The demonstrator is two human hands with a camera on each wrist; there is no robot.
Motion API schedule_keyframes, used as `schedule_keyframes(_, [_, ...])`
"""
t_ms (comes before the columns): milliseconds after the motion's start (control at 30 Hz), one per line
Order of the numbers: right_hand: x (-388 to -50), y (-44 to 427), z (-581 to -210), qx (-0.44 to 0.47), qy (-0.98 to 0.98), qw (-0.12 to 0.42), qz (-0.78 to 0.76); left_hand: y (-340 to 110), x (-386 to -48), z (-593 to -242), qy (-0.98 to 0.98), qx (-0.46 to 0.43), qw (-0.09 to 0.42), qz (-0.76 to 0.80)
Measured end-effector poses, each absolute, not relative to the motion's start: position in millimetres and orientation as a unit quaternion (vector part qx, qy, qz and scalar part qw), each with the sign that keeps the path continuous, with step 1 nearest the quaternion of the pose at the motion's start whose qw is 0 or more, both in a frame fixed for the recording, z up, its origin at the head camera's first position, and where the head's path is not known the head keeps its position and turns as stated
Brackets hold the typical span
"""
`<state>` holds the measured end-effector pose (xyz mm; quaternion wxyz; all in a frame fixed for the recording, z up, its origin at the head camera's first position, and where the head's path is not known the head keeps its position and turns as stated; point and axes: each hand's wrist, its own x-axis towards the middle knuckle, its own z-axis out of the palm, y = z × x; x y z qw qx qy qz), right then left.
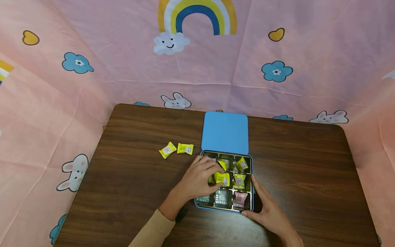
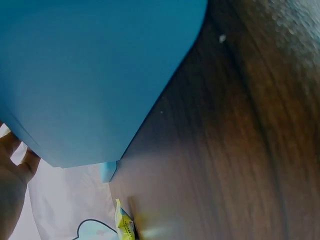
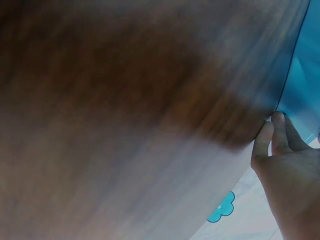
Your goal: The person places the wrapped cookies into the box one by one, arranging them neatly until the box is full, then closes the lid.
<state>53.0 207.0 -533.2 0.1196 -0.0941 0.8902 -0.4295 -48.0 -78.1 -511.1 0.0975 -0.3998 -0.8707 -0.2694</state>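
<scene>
A blue tin (image 1: 223, 210) with a gold divided insert lies on the table, its lid (image 1: 225, 132) folded back. My left hand (image 1: 199, 178) reaches over its left side, thumb and forefinger pinching a yellow wrapped candy (image 1: 223, 178) at the middle compartment. More yellow candies (image 1: 239, 180) lie in the right and upper compartments, a pink one (image 1: 240, 199) at front right. My right hand (image 1: 271, 211) holds the tin's front right corner, fingers along the side and thumb at the front edge. In the right wrist view, the fingertips of my right hand (image 3: 290, 165) touch the blue tin (image 3: 306, 75).
Two yellow candies (image 1: 167, 150) (image 1: 185, 148) lie on the brown wooden table (image 1: 139, 178), left of the lid. A pink printed cloth (image 1: 210, 68) hangs behind the table and at both sides. A dark object (image 1: 181, 214) shows beside my left wrist.
</scene>
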Motion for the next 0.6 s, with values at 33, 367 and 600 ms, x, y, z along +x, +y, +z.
schedule_keyframes(33, [53, 207, -533, -0.095, 0.890, 0.119, -0.429, -78, -48, -512, -0.870, -0.399, 0.099, -0.273])
schedule_keyframes(367, [52, 206, -533, -0.099, 0.888, 0.121, -0.432, -86, -49, -511, -0.870, -0.389, 0.103, -0.284])
schedule_keyframes(600, [53, 207, -532, -0.086, 0.888, 0.136, -0.432, -98, -54, -507, -0.866, -0.395, 0.094, -0.294])
